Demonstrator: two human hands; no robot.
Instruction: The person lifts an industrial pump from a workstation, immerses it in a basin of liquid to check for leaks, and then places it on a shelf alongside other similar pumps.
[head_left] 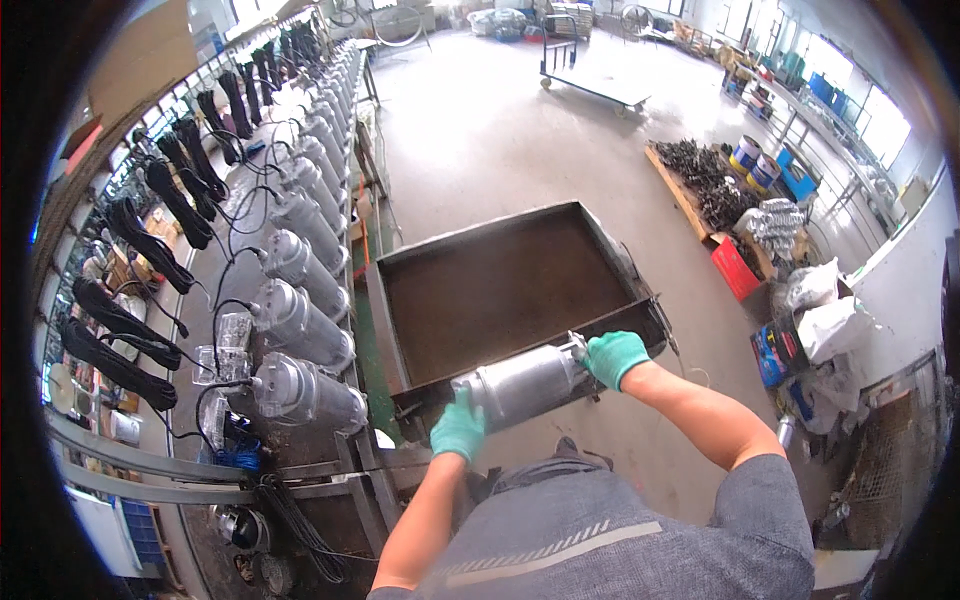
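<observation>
A silver cylindrical pump body [524, 386] lies on its side across the near edge of a dark, rectangular metal tank [480, 235]. At its left end, my left hand [460, 427] in a green glove is closed around the end, with the thumb side uppermost. The right end, which carries a small metal fitting [576, 345], is gripped by my right hand [615, 359], also gloved in green. Parts of the fingers of both hands are hidden. Inside, the tank looks brown and flat; I cannot tell whether that is liquid.
On the left, a long bench holds a row of similar pump bodies [305, 322] wired to black cable coils [118, 335]. A flat trolley [592, 84] stands at the back. To the right are a pallet of dark metal parts [700, 180], paint cans [762, 172] and white bags [835, 322].
</observation>
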